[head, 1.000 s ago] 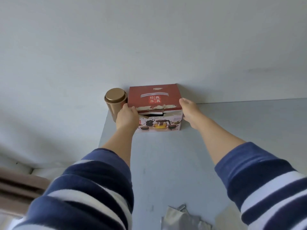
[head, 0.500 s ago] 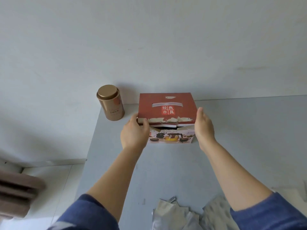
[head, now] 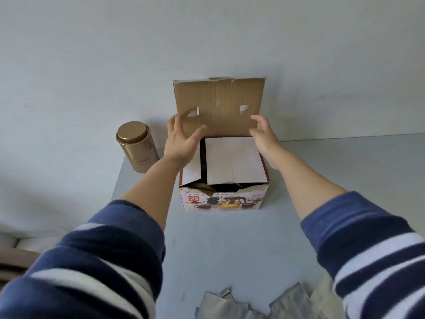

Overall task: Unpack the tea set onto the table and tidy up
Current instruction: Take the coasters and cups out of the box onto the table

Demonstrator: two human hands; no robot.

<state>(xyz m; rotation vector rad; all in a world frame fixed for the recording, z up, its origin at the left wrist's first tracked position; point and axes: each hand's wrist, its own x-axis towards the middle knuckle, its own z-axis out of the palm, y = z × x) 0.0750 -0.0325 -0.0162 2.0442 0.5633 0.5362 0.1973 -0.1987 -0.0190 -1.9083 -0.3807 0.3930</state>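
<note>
The tea set box [head: 230,204], red with teapot pictures on its front, stands on the grey table [head: 230,249] near the wall. Its brown cardboard lid flap [head: 218,102] stands upright against the wall. Inside, white inner flaps [head: 232,162] cover most of the opening, with a dark gap at the left and front; the contents are hidden. My left hand [head: 181,141] hovers with spread fingers in front of the lid's lower left. At the lid's lower right corner is my right hand [head: 264,134], fingers apart and brushing the flap.
A gold tea tin [head: 138,148] with a round lid stands left of the box, near the table's left edge. Crumpled silver foil pouches [head: 220,305] lie at the near edge. The wall rises directly behind the box.
The box slid from the wall toward me between both hands. Its red lid has since swung up and back, showing the white inner flaps. Both hands rose from the box's sides to the lid.
</note>
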